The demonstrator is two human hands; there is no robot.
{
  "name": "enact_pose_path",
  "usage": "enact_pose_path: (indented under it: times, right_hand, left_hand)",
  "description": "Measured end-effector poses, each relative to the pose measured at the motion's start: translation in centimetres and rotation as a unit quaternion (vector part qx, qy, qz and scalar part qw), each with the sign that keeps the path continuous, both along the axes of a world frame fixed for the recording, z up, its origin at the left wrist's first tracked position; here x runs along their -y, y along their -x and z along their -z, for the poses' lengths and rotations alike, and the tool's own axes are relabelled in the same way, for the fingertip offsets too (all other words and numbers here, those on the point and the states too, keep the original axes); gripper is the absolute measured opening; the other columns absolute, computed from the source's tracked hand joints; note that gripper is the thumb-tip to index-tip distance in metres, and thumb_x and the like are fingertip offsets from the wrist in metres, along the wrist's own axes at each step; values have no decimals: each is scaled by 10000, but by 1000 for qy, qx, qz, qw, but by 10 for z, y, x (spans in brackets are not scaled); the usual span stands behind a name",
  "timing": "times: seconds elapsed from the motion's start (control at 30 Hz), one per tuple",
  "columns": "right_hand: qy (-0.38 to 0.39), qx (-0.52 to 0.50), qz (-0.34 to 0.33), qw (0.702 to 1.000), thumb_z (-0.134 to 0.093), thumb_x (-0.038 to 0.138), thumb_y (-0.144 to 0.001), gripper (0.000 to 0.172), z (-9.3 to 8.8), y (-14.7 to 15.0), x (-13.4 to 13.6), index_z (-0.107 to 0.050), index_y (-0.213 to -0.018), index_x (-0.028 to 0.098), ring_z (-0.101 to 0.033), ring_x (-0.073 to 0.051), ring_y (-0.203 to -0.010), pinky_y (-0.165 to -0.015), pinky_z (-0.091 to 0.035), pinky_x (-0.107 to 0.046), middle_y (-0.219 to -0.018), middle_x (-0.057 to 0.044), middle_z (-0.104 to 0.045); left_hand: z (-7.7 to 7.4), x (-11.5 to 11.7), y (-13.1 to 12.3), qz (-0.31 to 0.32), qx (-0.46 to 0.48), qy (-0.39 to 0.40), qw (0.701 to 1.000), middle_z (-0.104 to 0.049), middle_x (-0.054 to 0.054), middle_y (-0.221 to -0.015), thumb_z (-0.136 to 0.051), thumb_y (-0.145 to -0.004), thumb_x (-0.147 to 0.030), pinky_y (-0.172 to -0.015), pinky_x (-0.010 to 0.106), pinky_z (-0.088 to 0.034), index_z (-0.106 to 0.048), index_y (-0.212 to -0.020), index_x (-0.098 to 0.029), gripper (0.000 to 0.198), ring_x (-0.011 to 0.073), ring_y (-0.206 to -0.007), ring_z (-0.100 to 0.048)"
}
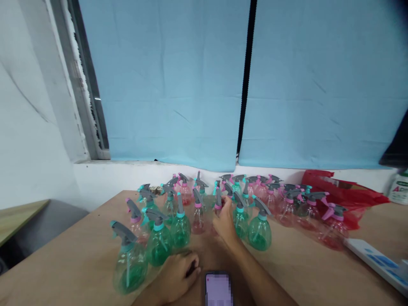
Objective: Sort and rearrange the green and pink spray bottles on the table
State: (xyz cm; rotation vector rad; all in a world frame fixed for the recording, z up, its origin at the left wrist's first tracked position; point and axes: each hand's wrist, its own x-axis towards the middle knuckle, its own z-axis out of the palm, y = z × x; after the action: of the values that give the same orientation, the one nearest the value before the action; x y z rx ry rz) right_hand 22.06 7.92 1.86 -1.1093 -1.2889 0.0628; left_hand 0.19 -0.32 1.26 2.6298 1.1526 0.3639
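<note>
My right hand (225,220) reaches into the middle of a group of spray bottles, its fingers closed around a clear pink spray bottle (218,205) with a grey and pink trigger head. Much of that bottle's body is hidden behind the hand. My left hand (178,272) rests on the table with its fingers curled in; nothing shows in it. Close by on its left are a green spray bottle (159,244) and, nearer the front, a larger-looking green spray bottle (130,267). To the right of my right hand stands another green spray bottle (259,233).
A phone (218,289) lies at the table's front edge. Several more pink bottles (310,214) stand at right, beside a red plastic bag (346,197). A white flat box (376,261) and a white container (399,189) are far right. Blue curtains (172,85) hang behind.
</note>
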Motion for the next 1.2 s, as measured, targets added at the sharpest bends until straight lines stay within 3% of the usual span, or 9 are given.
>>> enact_pose_path:
  times: [0.13, 0.33, 0.47, 0.53, 0.63, 0.77, 1.0, 1.2]
  right_hand:
    - [-13, 23, 46, 999, -570, 209, -851, 492, -19, 5, 14, -418, -1317, 167, -501, -321, -1244, -1065, -421, -522, -1280, -182, -519]
    - [-89, 99, 37, 990, -495, 175, -894, 387, -73, -19, 36, -491, -1281, 192, -493, -272, -1292, -1110, -397, -461, -1297, -149, -549]
    - [10, 197, 148, 969, -550, 192, -867, 429, -85, -47, 40, -574, -1295, 184, -540, -332, -1202, -1026, -412, -488, -1235, -158, -645]
    - [93, 238, 216, 942, -601, 224, -862, 440, -83, -57, 41, -607, -1298, 167, -568, -376, -1135, -951, -412, -497, -1134, -181, -700]
    - [175, 293, 253, 905, -625, 269, -887, 406, -79, -64, 42, -643, -1273, 148, -617, -391, -1032, -868, -409, -467, -937, -187, -745]
    - [210, 328, 260, 884, -606, 302, -910, 301, -84, -64, 46, -701, -1156, 156, -661, -374, -978, -807, -422, -426, -919, -191, -762]
    - [291, 322, 221, 873, -602, 336, -882, 209, -108, -60, 69, -747, -889, 186, -706, -320, -797, -641, -393, -350, -850, -182, -758]
    - [223, 330, 121, 909, -650, 282, -787, 57, -118, -50, 83, -680, -753, 247, -619, -230, -701, -578, -260, -302, -770, -68, -712]
  left_hand:
    - [0, 0, 0, 1, -3, 2, 1000, -633, -24, -797, -549, -915, -236, -632, 273, -332, -546, -879, -237, 37, 172, -704, -567]
    - [0, 1, 1, -1, 1, 1, 1000, -627, -29, -792, -553, -929, -239, -644, 276, -337, -550, -902, -240, 28, 173, -718, -577]
    - [-1, 2, 0, -7, 0, 11, 1000, -625, -31, -779, -559, -930, -254, -644, 275, -336, -546, -882, -239, 51, 172, -713, -574]
    - [-1, 1, 0, -4, 0, 9, 1000, -630, -32, -778, -556, -930, -254, -644, 276, -336, -548, -885, -239, 48, 171, -709, -574]
    - [-1, 1, 0, -6, -1, 9, 1000, -643, -26, -789, -543, -940, -266, -635, 278, -330, -554, -890, -239, 58, 174, -719, -584]
    - [0, 0, 1, 0, 3, 10, 1000, -664, -19, -835, -539, -944, -269, -654, 276, -347, -557, -898, -239, 57, 178, -763, -609]
    - [-1, 0, 1, 0, -2, 9, 1000, -652, -22, -829, -549, -941, -267, -676, 275, -368, -533, -885, -238, 65, 179, -762, -601]
    - [-1, 1, 0, 3, -2, 8, 1000, -643, -19, -818, -553, -938, -257, -651, 274, -353, -551, -899, -238, 43, 180, -740, -589]
